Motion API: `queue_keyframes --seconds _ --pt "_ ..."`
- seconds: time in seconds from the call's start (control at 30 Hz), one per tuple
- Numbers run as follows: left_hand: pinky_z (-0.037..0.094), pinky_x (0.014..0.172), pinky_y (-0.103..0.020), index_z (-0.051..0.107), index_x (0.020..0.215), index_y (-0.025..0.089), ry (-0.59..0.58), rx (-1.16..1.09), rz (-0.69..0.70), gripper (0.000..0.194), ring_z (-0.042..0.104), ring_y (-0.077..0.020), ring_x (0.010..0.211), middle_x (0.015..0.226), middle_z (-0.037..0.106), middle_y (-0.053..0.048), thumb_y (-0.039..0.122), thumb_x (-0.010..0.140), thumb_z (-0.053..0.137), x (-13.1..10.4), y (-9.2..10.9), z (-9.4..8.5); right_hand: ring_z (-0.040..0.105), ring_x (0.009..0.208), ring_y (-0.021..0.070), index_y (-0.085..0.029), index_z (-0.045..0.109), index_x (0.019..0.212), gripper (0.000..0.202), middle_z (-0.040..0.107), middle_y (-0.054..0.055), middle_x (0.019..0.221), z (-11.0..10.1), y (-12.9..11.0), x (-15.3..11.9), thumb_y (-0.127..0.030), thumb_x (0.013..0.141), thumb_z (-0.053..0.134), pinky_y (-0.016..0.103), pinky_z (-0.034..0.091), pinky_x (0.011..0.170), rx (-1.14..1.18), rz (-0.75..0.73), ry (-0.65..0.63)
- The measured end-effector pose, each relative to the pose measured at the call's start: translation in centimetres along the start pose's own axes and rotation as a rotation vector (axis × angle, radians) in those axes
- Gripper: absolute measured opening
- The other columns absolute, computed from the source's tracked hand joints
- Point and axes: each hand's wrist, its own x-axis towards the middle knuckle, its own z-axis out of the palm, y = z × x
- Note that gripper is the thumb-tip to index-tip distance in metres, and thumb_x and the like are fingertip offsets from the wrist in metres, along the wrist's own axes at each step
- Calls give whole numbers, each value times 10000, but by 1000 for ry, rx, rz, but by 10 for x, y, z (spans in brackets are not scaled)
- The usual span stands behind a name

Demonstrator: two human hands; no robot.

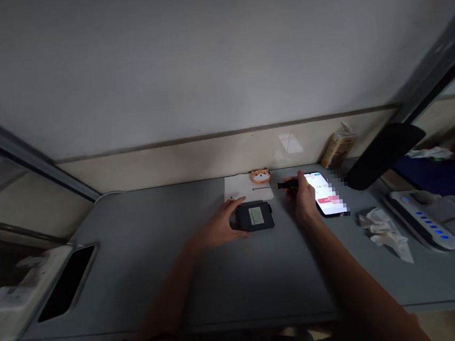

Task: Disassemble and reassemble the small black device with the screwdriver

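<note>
A flat black box-like device (255,216) with a pale label lies on the grey desk (140,264). My left hand (221,225) is at its left edge, thumb and fingers spread around that side. My right hand (301,198) is wrapped round the dark handle of a screwdriver (287,184), whose thin shaft points left over a white paper sheet (237,184). A small dark speck sits at the shaft's tip. Behind the device, an orange-and-white animal-faced item (261,176) rests at the paper's back edge.
A lit phone (322,193) lies right of my right hand. Further right are crumpled tissue (384,230), a carton (338,148), a black upright object (387,155) and a white power strip (425,221). A dark-screened tablet or phone (67,282) lies at the far left.
</note>
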Motion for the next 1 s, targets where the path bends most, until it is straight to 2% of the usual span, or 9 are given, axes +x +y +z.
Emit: queue_keyframes --seconds 0.1,0.23,0.33,0.43,0.6,0.7,0.83,0.93,1.0 --pt "581 934 -348 536 1463 306 16 10 3 810 673 -271 1177 1431 584 -126 330 733 886 1 7 -2 405 401 117 -208 642 670 641 558 -5 476 0 -1 1 -842 726 571 295 279 417 16 -26 -10" --pt "568 950 -370 680 1240 237 42 -29 -30 573 690 -254 1094 1216 696 -82 340 714 883 7 12 0 408 394 114 -219 627 680 633 551 -10 469 -2 -3 2 -849 718 567 292 274 406 73 -21 10" --pt "557 950 -388 726 1092 225 92 -52 -23 352 692 -245 1056 1123 720 -75 380 788 807 9 14 3 406 385 110 -225 615 686 619 544 -16 463 -5 -4 5 -841 729 563 288 274 400 118 16 35" --pt "554 907 -360 744 1016 218 101 -60 -11 233 699 -222 977 1036 731 -70 399 886 674 10 17 6 408 381 114 -236 593 690 593 541 -18 471 -7 -3 7 -824 755 549 297 260 395 143 13 24" --pt "518 729 -298 664 754 195 115 -23 -94 456 642 -185 737 759 673 -25 501 989 422 13 19 9 394 380 113 -239 582 705 614 540 -17 479 -8 -5 7 -849 747 529 300 260 402 174 10 -18" --pt "497 689 -292 591 686 203 123 -10 -133 515 622 -185 695 697 643 -10 554 994 374 13 17 10 382 385 112 -238 579 684 607 528 -17 463 -7 -10 4 -843 725 564 293 256 403 195 35 -50" --pt "533 759 -317 659 778 203 141 -6 -138 503 680 -214 784 765 703 -32 525 1016 353 13 13 9 382 398 113 -240 579 627 576 522 -14 458 -2 -14 -4 -810 687 642 284 259 400 198 62 -135" --pt "554 862 -325 712 946 201 224 2 -62 495 712 -213 925 922 759 -60 432 1050 287 13 10 8 411 411 114 -234 580 598 581 538 -8 474 2 -13 -11 -804 668 667 277 271 401 150 78 -190" --pt "557 894 -330 713 983 203 291 67 21 456 712 -203 944 964 764 -63 383 1056 301 13 7 6 425 415 115 -229 589 597 576 542 -7 477 4 -11 -15 -794 667 674 276 280 406 114 80 -233"
